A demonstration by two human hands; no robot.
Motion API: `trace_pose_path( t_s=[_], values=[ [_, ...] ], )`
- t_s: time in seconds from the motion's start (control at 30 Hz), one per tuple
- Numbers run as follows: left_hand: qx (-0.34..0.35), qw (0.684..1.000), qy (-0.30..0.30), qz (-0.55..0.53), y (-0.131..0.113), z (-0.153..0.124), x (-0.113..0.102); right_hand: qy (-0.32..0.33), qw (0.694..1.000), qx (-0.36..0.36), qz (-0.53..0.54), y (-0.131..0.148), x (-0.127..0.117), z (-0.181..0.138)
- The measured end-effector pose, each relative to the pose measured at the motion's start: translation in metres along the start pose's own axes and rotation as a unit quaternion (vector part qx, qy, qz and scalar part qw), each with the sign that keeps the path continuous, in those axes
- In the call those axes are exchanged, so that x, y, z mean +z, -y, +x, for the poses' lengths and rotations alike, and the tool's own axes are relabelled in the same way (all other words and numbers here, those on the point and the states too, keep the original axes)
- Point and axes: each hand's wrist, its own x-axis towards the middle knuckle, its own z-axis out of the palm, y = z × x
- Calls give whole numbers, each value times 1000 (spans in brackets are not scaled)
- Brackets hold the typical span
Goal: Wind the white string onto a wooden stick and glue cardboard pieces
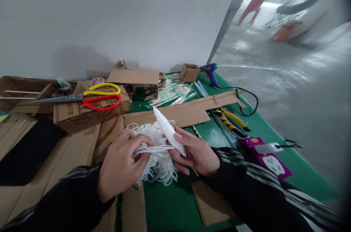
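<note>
In my right hand (pixel 192 148) is a white, tapered cone (pixel 168 128), its fuzzy surface looking wound with yarn and its pointed tip aimed up and left. My left hand (pixel 126 160) pinches several strands of white yarn (pixel 157 148) that run across to the base of the cone. Behind and below both hands lies a loose, tangled heap of the same white yarn (pixel 161 170). Part of the heap is hidden by my fingers. Under the right hand, the lower end of the cone is partly covered.
Large scissors (pixel 101 97) with yellow and red handles lie on a cardboard box (pixel 90 113) at left. A blue glue gun (pixel 210 73), pliers (pixel 233 118), a purple power strip (pixel 265 155), cardboard strips (pixel 170 113) and packaged sticks (pixel 174 89) sit on the green table (pixel 164 206).
</note>
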Motion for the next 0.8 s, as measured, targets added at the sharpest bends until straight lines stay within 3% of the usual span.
trace_pose_path(
  t_s=[0.07,0.13,0.23,0.3,0.37,0.47,0.63,0.7,0.8],
  values=[
    [8,996,-52,-72,3,-3,-1,-4,1000,4,-4,-1,0,1],
    [-26,974,-67,-215,4,-6,-1,-3,1000,10,-5,-2,-1,2],
    [-124,882,-31,-454,3,-4,-1,-4,1000,21,-3,-5,-2,2],
    [-160,822,-29,-546,2,0,0,-3,1000,22,-3,-6,-3,2],
    [-167,798,-38,-578,2,3,1,9,1000,23,-8,-6,-4,3],
    [-166,828,-5,-536,4,5,2,42,999,28,-19,-5,-4,2],
    [-81,954,111,-265,-2,6,-14,61,994,73,-50,-4,-3,1],
    [-60,974,134,-173,-8,7,-25,66,992,94,-60,-3,-3,0],
    [-83,983,97,-130,-12,8,-35,76,988,113,-74,0,-3,-1]
  ],
)
